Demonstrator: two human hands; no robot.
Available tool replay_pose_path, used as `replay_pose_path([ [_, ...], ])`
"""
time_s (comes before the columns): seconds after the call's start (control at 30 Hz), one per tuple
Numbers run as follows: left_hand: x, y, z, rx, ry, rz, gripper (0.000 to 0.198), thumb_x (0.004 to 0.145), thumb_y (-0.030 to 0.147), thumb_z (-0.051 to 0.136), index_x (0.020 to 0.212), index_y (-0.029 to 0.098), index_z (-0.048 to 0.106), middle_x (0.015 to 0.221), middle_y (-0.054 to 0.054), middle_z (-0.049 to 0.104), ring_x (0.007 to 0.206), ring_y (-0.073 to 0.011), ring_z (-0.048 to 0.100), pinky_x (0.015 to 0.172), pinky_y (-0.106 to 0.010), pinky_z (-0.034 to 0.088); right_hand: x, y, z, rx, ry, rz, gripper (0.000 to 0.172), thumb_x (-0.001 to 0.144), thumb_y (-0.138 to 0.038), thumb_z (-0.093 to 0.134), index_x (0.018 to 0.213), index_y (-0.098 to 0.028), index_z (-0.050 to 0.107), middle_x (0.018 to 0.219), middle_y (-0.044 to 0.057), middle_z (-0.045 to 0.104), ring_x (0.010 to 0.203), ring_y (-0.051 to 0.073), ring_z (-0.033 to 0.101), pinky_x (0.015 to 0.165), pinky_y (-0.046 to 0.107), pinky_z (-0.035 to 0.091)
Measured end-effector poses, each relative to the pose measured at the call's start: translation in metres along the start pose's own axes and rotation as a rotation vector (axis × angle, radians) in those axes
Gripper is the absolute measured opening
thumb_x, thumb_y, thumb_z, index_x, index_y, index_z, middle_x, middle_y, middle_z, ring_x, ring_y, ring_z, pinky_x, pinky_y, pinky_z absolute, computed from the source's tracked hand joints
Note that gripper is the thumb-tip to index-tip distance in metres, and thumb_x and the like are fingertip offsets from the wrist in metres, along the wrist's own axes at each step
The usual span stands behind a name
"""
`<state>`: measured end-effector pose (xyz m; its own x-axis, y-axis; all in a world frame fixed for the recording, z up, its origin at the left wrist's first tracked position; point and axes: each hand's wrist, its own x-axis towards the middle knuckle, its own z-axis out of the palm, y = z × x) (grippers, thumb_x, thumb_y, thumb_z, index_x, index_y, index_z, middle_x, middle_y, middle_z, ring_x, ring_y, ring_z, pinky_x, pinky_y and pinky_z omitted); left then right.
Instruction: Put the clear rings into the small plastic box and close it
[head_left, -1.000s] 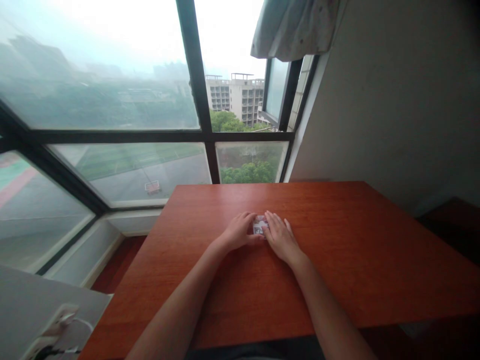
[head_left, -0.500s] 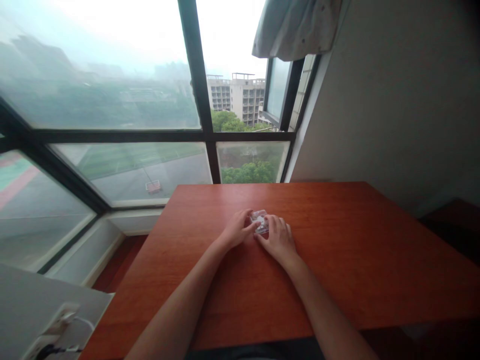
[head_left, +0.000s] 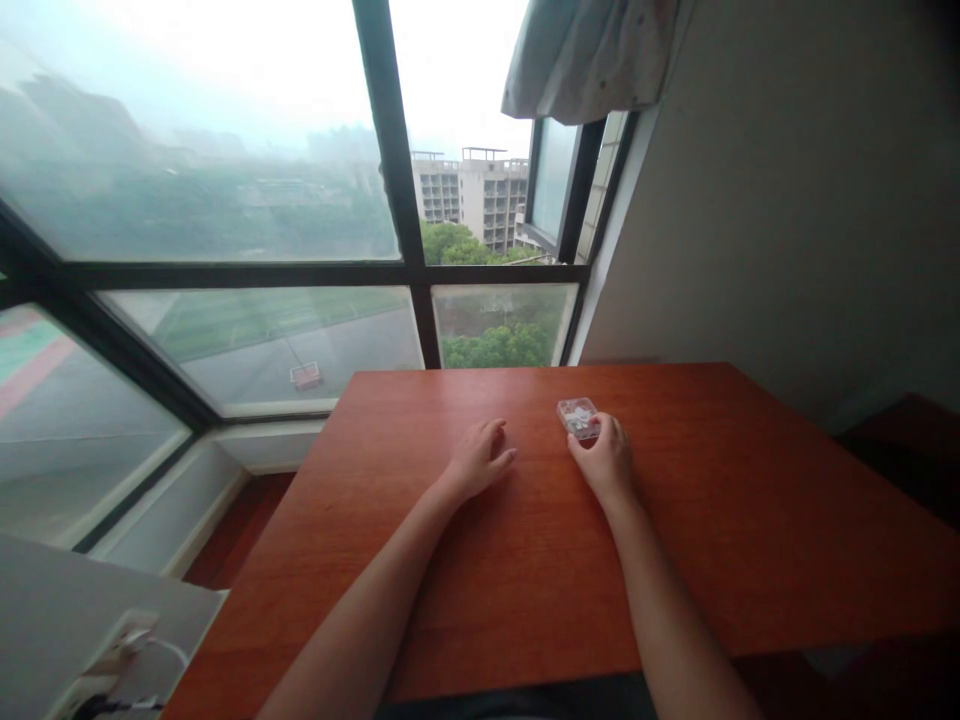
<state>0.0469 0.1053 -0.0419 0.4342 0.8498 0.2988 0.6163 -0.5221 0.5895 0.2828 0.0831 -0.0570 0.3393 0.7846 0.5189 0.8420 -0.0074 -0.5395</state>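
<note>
A small clear plastic box [head_left: 576, 414] with white pieces inside is at the far middle of the table, right of centre. My right hand [head_left: 606, 455] grips its near right corner between thumb and fingers. What the white pieces are is too small to tell. To the left, my left hand [head_left: 480, 460] rests on the table with thumb and fingers apart and nothing between them. A gap of bare wood separates it from the box.
The reddish-brown wooden table [head_left: 465, 600] reaches to a large window with dark frames [head_left: 300, 273]. A curtain [head_left: 589, 60] hangs above the open window pane. A wall socket with plugs [head_left: 127, 640] is at lower left.
My right hand has moved right and slightly away from me with the clear box. My left hand has let go of the box and stays about where it was.
</note>
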Motion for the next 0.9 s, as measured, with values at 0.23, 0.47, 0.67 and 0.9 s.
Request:
replay_pose_path([
  [0.23,0.000,0.001,0.000,0.062,-0.003,0.029,0.042,0.082,0.031,0.059,0.120,0.014,0.052,0.114,-0.013,0.058,0.104,-0.0240,0.054,0.095,-0.040,0.043,-0.004,0.004,0.005,-0.195,-0.113,0.034,0.032,0.076,-0.034,0.060,0.103,-0.019,0.049,0.105,0.009,0.059,0.096,0.025,0.053,0.076,0.033,0.037],
  [0.47,-0.001,-0.002,0.001,0.045,0.025,0.048,0.038,0.083,0.029,0.059,0.118,0.016,0.054,0.111,-0.011,0.058,0.102,-0.0226,0.054,0.092,-0.038,0.045,-0.006,0.005,0.006,-0.200,-0.100,-0.015,0.038,0.077,-0.038,0.059,0.108,-0.018,0.051,0.120,0.014,0.053,0.105,0.028,0.050,0.082,0.037,0.040],
  [0.67,0.000,-0.003,0.001,0.019,0.040,0.044,0.031,0.082,0.027,0.058,0.111,0.015,0.058,0.104,-0.010,0.060,0.096,-0.0211,0.056,0.087,-0.036,0.046,-0.009,0.005,0.010,-0.158,-0.039,-0.078,0.043,0.079,-0.040,0.056,0.116,-0.016,0.052,0.130,0.017,0.046,0.115,0.030,0.045,0.093,0.043,0.038],
  [0.9,0.000,-0.002,0.001,0.022,0.046,0.041,0.027,0.082,0.026,0.058,0.107,0.015,0.060,0.099,-0.009,0.060,0.093,-0.0205,0.056,0.084,-0.034,0.046,-0.010,0.006,0.011,-0.106,0.019,-0.138,0.046,0.081,-0.038,0.053,0.120,-0.015,0.049,0.127,0.018,0.048,0.115,0.031,0.045,0.094,0.046,0.039],
])
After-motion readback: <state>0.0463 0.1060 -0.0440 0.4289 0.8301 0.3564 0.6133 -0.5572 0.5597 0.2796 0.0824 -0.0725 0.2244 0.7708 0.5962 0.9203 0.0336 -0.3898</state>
